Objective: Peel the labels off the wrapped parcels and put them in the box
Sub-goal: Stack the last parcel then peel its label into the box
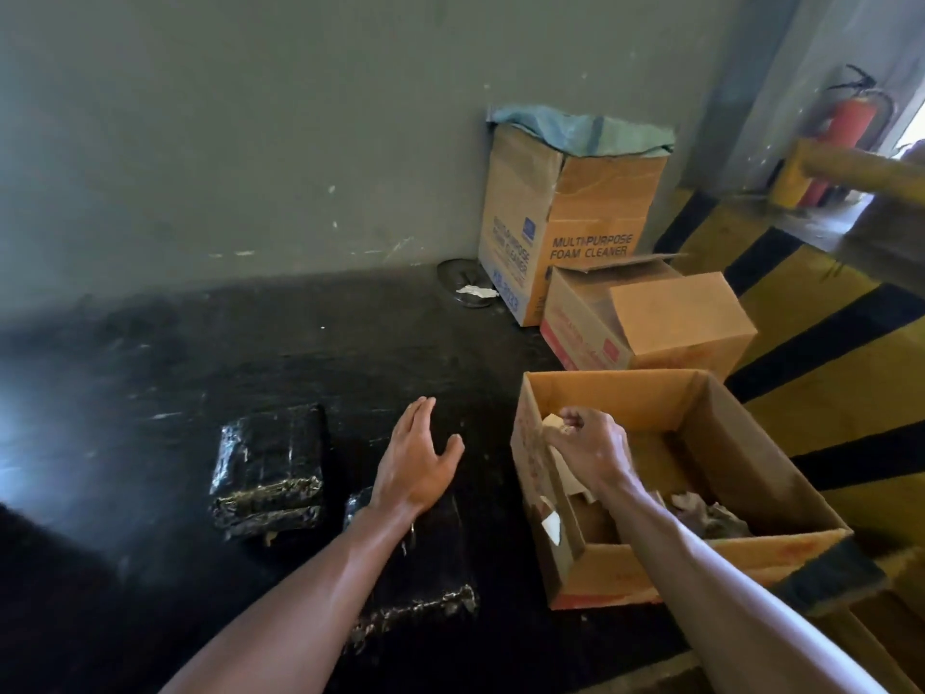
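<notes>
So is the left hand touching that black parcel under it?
Cannot tell. In the head view the open left hand hangs over the nearer black parcel, and the wrist overlaps its top edge, so neither contact nor gap shows.

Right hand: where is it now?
In the head view, the right hand is right of centre, curled over the near-left corner of the open cardboard box, pinching a pale label scrap; the left hand is spread above a black parcel.

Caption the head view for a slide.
Right hand drops a peeled label into the open box while the open left hand hovers over a black parcel.
</notes>
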A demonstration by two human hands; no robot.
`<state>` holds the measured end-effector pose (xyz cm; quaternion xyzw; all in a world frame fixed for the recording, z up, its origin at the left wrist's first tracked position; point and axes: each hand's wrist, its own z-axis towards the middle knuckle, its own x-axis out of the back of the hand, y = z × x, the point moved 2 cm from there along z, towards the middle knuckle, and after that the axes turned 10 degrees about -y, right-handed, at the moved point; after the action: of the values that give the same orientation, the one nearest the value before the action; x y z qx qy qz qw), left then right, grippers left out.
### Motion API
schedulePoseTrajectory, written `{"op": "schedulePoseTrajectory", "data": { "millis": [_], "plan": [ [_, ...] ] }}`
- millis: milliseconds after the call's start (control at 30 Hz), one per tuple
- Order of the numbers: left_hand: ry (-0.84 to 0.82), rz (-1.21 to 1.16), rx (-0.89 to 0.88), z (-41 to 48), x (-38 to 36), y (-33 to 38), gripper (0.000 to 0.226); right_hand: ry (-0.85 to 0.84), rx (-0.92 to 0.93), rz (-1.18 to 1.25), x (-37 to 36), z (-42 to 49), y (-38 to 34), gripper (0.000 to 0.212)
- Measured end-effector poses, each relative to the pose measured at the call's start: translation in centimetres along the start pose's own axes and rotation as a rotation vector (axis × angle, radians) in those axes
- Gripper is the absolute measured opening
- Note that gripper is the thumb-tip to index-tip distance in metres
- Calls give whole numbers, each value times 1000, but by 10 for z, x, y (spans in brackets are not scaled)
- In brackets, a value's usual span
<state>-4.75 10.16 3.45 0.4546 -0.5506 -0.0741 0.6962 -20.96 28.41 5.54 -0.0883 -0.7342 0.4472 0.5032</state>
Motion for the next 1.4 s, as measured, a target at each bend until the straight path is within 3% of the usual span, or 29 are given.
{"op": "schedulePoseTrajectory", "data": {
  "millis": [167, 367, 467, 633, 767, 1100, 1400],
  "plan": [
    [123, -58, 191, -19, 73, -79, 70, -41, 24, -15, -72, 15, -77, 53],
    [193, -198, 427, -52, 134, -181, 64, -311, 40, -68, -198, 17, -133, 64],
    [173, -245, 455, -54, 149, -221, 61, -406, 16, -69, -253, 19, -150, 71],
    [74, -302, 450, -33, 149, -261, 77, -473, -52, -102, -313, 27, -162, 91],
    [49, -280, 407, -18, 143, -279, 82, -471, -88, -92, -335, 35, -157, 102],
    [-3, -324, 409, -19, 147, -291, 89, -413, -94, -63, -340, 26, -158, 100],
    [-42, -355, 432, -111, 129, -278, 93, -380, -80, -17, -332, -71, -137, 98]
  ]
}}
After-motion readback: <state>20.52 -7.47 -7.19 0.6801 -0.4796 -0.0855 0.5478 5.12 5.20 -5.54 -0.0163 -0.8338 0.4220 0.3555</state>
